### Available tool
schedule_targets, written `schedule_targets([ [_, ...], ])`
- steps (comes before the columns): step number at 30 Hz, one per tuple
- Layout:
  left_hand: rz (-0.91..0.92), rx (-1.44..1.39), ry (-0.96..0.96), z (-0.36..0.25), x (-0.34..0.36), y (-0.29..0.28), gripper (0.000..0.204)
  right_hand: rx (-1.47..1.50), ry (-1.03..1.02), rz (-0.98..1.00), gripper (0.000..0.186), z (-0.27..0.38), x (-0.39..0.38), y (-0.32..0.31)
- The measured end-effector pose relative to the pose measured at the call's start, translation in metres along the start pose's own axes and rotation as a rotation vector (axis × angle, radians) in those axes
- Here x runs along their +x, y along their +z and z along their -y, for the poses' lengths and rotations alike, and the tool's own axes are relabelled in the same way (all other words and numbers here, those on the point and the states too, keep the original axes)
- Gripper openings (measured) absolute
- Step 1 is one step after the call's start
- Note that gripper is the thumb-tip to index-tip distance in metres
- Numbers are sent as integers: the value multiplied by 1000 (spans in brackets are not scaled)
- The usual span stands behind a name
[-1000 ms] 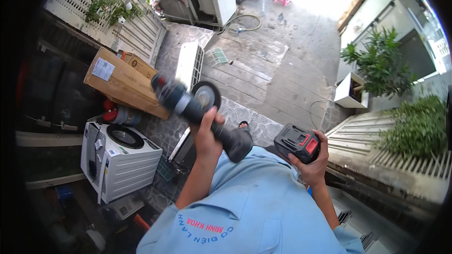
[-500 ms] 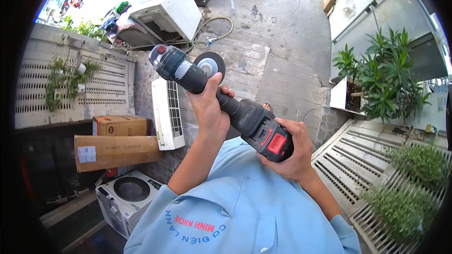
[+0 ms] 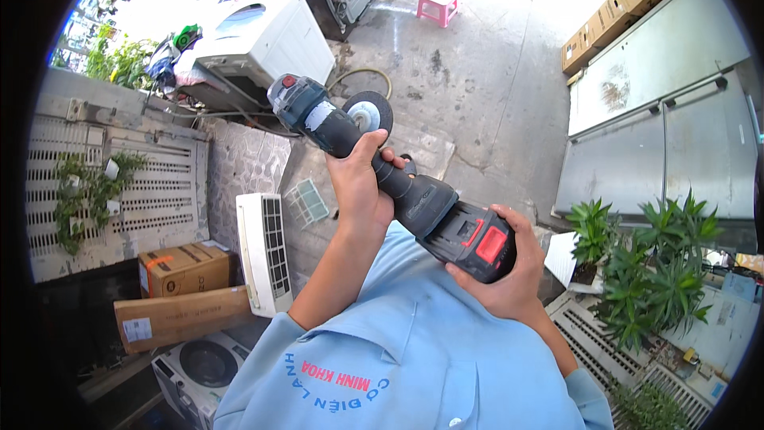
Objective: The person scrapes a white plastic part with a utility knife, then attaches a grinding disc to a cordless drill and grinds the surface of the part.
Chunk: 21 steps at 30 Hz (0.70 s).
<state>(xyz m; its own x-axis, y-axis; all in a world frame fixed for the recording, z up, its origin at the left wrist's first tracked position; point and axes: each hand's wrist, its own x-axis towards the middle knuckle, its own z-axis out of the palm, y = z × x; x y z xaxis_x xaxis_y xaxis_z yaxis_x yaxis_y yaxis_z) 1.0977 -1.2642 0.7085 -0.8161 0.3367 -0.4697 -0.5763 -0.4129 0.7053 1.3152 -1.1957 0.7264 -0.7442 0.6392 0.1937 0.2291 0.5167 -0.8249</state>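
My left hand (image 3: 362, 183) is wrapped round the slim dark body of a cordless angle grinder (image 3: 398, 183). The thumb lies across the body, near the grinding disc (image 3: 369, 114), which has a dark rim and a pale centre. The gear head points to the far left. At the near right end, my right hand (image 3: 513, 271) grips the black battery pack (image 3: 476, 245) with a red release button, thumb and fingers on opposite sides. Part of the pack's top rail shows between it and the grinder's body. Whether the two still touch is hard to see.
On the left are a white air-conditioner unit (image 3: 264, 255), cardboard boxes (image 3: 185, 320) and a washing machine (image 3: 208, 362). A white appliance (image 3: 267, 40) and a pink stool (image 3: 438, 5) stand farther off. To the right are potted plants (image 3: 649, 271) and steel refrigerators (image 3: 660, 159).
My right hand and the battery pack have shifted right, and the pack sits farther out from the grinder's body. My view has turned, so the surroundings have moved in the picture.
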Motion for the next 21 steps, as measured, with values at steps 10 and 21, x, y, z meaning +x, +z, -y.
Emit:
schedule_targets([
  [10,89,61,56,21,253,199,38,-147,27,-67,79,-95,297,13],
  [21,104,-140,-18,129,562,397,37,-289,-88,65,85,-338,634,11],
])
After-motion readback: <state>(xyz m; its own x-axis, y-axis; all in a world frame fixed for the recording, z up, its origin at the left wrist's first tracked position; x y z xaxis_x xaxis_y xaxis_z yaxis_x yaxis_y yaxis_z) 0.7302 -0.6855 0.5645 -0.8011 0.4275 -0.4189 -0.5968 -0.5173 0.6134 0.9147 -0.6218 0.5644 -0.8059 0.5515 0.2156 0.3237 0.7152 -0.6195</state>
